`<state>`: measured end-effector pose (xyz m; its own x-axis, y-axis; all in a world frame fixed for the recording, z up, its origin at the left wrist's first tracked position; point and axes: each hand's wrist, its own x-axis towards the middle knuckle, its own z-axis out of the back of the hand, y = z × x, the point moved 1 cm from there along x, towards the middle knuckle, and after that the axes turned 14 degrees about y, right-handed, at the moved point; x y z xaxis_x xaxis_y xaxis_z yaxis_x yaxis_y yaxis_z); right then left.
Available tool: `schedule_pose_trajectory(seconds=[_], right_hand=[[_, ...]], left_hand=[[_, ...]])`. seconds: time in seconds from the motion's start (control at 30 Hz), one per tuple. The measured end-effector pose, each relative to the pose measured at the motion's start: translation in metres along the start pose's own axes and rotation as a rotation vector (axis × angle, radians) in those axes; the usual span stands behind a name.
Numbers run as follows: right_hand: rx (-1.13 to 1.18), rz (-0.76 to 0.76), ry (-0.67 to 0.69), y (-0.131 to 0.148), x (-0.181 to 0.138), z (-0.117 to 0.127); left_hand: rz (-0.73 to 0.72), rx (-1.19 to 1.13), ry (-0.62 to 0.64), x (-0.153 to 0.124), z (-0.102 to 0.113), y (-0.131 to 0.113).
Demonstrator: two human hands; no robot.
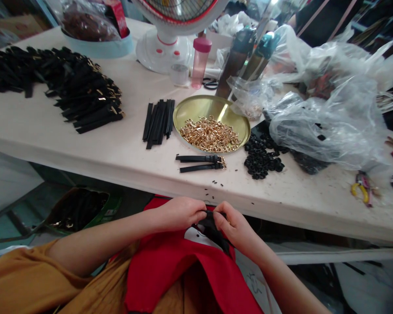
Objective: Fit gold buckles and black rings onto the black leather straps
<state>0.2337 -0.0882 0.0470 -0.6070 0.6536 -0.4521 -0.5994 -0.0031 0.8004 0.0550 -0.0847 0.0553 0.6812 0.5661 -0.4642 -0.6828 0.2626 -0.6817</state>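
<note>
Both my left hand and my right hand are closed in a pinch at the table's front edge, above my red apron. Between them they grip a black strap; its details are partly hidden by the fingers. Just beyond lie two black straps with gold buckles. Behind these is a gold round tray with a heap of small gold buckles. Plain black strips lie to the tray's left, and small black loops are piled to its right.
A large pile of black straps spreads over the left of the table. Toward the back stand a white fan, a pink bottle and clear plastic bags. Yellow-handled pliers lie at the right.
</note>
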Motion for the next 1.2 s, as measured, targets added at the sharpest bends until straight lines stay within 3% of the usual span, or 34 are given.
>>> schedule_pose_trajectory(seconds=[0.43, 0.63, 0.77, 0.97, 1.2], right_hand=[[0.348, -0.027, 0.164, -0.001, -0.004, -0.003], [-0.007, -0.024, 0.131, 0.003, -0.004, -0.003], [-0.17, 0.039, 0.051, 0.004, -0.004, -0.002], [-0.155, 0.052, -0.042, 0.003, -0.003, -0.003], [-0.005, 0.056, 0.046, 0.007, -0.007, -0.003]], left_hand=[[-0.037, -0.051, 0.042, -0.004, -0.001, -0.007], [-0.049, 0.05, 0.002, 0.002, -0.016, -0.007], [0.006, 0.02, -0.035, 0.003, -0.013, -0.006], [0.039, -0.111, -0.041, -0.01, 0.004, -0.006], [-0.084, -0.339, -0.02, -0.009, -0.001, -0.006]])
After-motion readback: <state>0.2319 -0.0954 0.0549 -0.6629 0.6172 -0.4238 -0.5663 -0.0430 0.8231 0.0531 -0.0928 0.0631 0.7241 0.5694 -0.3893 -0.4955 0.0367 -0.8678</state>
